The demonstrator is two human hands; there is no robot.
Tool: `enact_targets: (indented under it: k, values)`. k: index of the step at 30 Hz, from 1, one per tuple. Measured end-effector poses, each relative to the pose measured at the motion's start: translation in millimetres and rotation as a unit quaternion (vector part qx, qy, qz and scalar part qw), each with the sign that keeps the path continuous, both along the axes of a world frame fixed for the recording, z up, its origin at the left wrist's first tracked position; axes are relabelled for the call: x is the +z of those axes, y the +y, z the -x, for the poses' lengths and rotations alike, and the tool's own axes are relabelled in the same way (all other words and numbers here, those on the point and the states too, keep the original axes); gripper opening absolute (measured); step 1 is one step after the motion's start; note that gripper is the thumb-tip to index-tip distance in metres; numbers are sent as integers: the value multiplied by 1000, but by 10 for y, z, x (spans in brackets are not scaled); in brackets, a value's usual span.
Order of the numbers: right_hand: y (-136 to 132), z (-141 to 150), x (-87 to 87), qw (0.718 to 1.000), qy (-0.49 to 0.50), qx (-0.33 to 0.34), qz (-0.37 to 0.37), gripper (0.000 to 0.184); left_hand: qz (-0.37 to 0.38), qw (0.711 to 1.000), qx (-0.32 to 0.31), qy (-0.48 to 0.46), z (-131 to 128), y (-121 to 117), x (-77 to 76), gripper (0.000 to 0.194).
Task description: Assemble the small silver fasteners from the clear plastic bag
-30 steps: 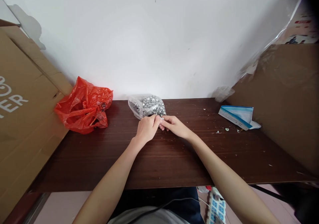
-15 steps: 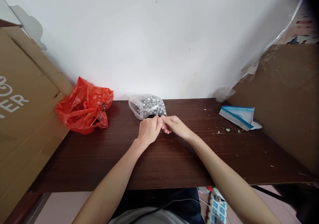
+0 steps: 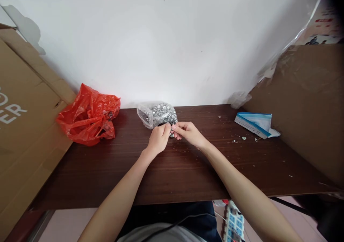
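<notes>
Head view: my left hand [image 3: 160, 138] and right hand [image 3: 190, 133] meet, fingers pinched around a small, shiny metal piece [image 3: 171, 134], just in front of a clear plastic bag of silvery metal parts [image 3: 162, 114] on the dark brown wooden tabletop [image 3: 182, 177].

Red bag [image 3: 90, 109], dark brown table [image 3: 182, 179]
White wall [image 3: 129, 48], tan box [image 3: 27, 145] with white lettering [image 3: 13, 113], silvery metal pieces [image 3: 163, 112], blue-and-white packet [image 3: 252, 125].
</notes>
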State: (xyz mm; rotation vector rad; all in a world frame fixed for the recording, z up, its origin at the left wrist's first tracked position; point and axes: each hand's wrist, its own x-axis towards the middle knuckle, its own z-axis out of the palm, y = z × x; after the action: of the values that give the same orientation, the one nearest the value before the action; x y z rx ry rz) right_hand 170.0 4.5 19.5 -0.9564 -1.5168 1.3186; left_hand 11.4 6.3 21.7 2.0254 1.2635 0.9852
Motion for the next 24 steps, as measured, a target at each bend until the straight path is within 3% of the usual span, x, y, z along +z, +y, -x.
enact_targets:
  k: [10, 15, 20, 24]
  values:
    - [-9, 13, -8, 994, 5, -42, -99, 34, 1, 999, -4, -46, -20, 25, -51, 42]
    - [-26, 4, 18, 994, -65, -27, -83, 40, 0, 998, -3, -61, -20, 37, -69, 42]
    - [-19, -6, 17, 993, -40, -41, -104, 35, 2, 998, 5, -63, -19, 37, -63, 42]
    - [-18, -12, 10, 990, -83, -47, -100, 34, 2, 998, 6, -57, -19, 39, -71, 42]
